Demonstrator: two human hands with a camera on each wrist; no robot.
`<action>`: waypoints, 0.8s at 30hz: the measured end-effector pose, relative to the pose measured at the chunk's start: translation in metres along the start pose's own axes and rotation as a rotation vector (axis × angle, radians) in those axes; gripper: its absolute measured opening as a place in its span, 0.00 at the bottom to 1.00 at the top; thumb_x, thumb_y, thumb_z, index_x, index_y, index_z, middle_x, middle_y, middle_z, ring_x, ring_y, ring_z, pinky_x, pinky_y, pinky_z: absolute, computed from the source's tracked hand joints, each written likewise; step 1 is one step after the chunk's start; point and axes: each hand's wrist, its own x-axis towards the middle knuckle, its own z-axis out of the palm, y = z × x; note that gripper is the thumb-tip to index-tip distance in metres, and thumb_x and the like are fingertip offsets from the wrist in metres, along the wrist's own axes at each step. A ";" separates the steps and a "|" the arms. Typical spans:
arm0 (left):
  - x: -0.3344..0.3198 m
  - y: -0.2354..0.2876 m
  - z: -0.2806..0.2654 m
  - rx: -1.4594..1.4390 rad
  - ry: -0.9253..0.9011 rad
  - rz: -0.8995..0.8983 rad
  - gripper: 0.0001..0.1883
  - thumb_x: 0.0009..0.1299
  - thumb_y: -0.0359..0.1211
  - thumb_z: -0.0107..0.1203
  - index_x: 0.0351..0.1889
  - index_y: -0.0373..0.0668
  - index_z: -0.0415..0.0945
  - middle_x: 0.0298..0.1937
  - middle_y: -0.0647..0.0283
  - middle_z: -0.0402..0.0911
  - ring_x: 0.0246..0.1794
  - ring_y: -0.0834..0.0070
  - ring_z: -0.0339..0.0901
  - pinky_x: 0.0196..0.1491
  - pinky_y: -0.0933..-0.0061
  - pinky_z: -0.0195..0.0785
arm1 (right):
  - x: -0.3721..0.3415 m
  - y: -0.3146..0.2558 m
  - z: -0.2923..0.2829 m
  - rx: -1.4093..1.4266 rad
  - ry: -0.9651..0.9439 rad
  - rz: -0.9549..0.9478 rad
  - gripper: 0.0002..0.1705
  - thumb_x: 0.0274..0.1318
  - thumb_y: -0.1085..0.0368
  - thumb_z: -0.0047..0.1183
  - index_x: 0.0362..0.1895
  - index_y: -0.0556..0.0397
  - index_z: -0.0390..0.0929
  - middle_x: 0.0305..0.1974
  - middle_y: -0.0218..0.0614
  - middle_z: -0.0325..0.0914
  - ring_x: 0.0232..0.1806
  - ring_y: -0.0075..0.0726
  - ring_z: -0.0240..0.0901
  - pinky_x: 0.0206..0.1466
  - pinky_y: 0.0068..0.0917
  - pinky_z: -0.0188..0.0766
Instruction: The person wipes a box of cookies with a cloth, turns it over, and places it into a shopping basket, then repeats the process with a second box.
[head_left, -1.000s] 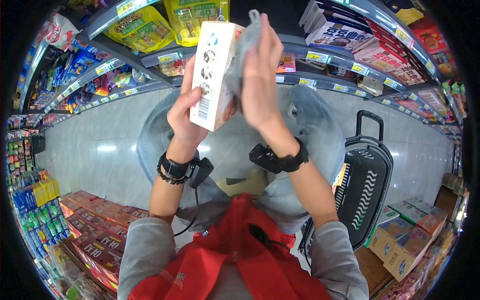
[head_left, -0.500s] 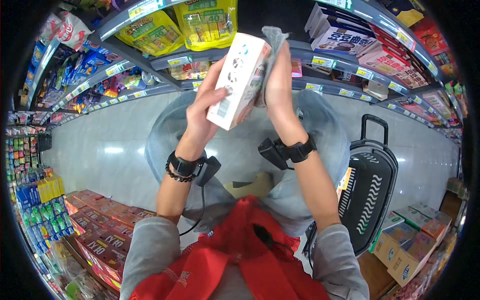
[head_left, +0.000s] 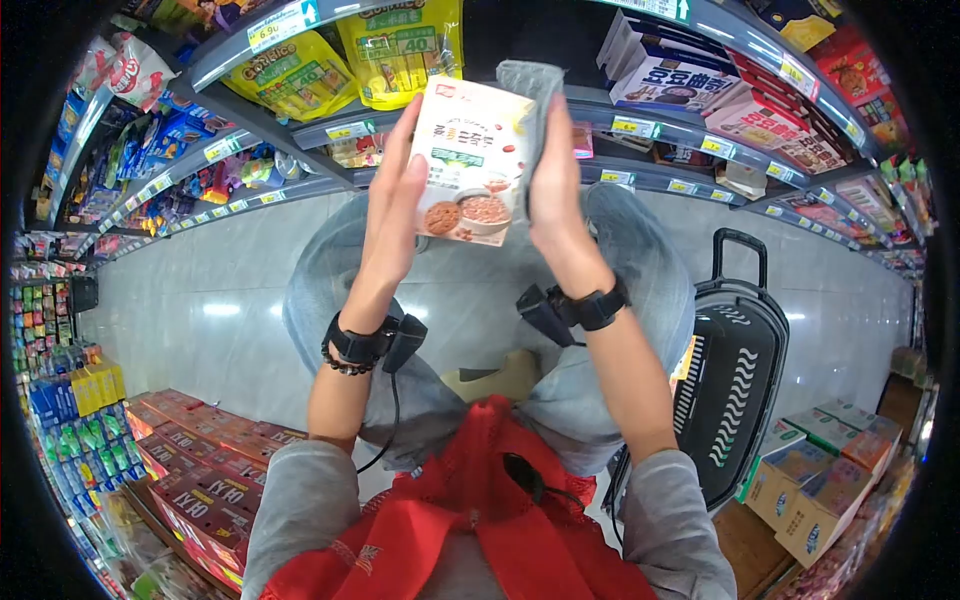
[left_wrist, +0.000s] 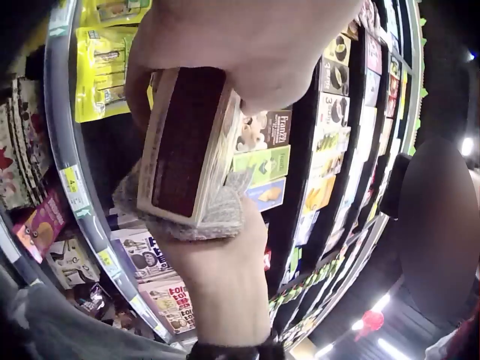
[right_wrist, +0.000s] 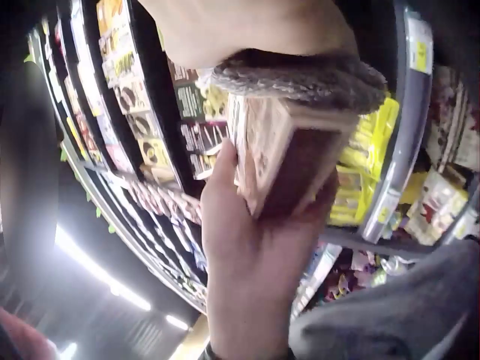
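In the head view my left hand (head_left: 392,205) grips a cream cookie box (head_left: 462,160), its thumb along one edge and its other fingers mostly hidden behind. The front of the box faces up at me, printed with a cookie and a bowl of grains. A grey cloth (head_left: 541,85) lies against the right side of the box. My right hand (head_left: 557,185) presses that cloth on with straight fingers. The left wrist view shows the dark brown side of the box (left_wrist: 187,139) above the bunched cloth (left_wrist: 199,223).
Ahead, a shelf holds yellow snack bags (head_left: 403,50) and blue-and-white cookie boxes (head_left: 680,80). A black shopping basket (head_left: 778,345) with a raised handle stands on the floor at my right. Dark red cartons (head_left: 205,490) are stacked at left, opened cartons (head_left: 825,490) at right.
The box has turned from its narrow barcode side to its printed front. The right hand and cloth stay along the right side of the box, now lying flatter against it.
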 end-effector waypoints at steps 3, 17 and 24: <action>0.003 -0.003 -0.003 -0.153 0.234 -0.093 0.28 0.78 0.34 0.45 0.74 0.36 0.56 0.71 0.55 0.64 0.69 0.72 0.64 0.68 0.71 0.56 | -0.005 0.037 0.008 -0.255 -0.186 -0.258 0.37 0.75 0.43 0.24 0.72 0.62 0.51 0.70 0.52 0.57 0.74 0.47 0.51 0.75 0.35 0.45; -0.002 0.008 -0.024 -0.065 -0.140 -0.360 0.25 0.75 0.34 0.53 0.68 0.35 0.67 0.59 0.62 0.78 0.56 0.81 0.73 0.59 0.78 0.65 | 0.004 -0.031 -0.021 -0.631 -0.364 0.022 0.28 0.66 0.50 0.51 0.56 0.63 0.76 0.48 0.38 0.81 0.49 0.27 0.74 0.56 0.24 0.67; -0.004 0.010 -0.029 -0.246 -0.158 -0.541 0.24 0.75 0.35 0.53 0.67 0.36 0.69 0.56 0.61 0.80 0.53 0.80 0.77 0.55 0.78 0.68 | -0.002 -0.037 -0.017 -0.590 -0.511 -0.043 0.31 0.59 0.51 0.60 0.59 0.60 0.76 0.49 0.38 0.82 0.50 0.29 0.75 0.57 0.26 0.68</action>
